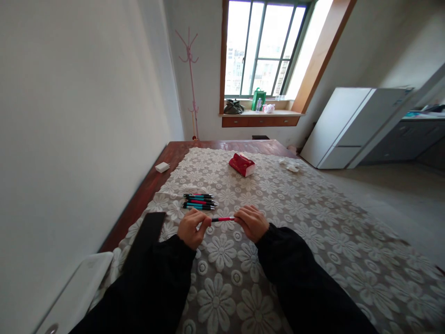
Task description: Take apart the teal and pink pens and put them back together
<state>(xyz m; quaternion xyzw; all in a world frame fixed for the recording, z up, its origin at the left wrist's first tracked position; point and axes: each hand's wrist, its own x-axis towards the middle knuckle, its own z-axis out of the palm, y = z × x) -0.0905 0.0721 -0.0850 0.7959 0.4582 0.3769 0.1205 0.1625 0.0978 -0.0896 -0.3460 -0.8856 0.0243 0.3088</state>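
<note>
A pink pen (223, 219) is held level between my two hands above the flowered lace tablecloth (313, 241). My left hand (192, 228) pinches its black left end and my right hand (251, 222) grips its right end. Just beyond my left hand lies a small pile of several pens (199, 201), teal and pink with black tips, side by side on the cloth. Both my arms are in black sleeves.
A red packet (242, 164) lies further up the table, with crumpled white tissue (289, 165) to its right and a small white block (162, 167) on the bare wood at left. A black flat object (148, 232) and a white tray (78, 290) sit near left. The wall runs close on the left.
</note>
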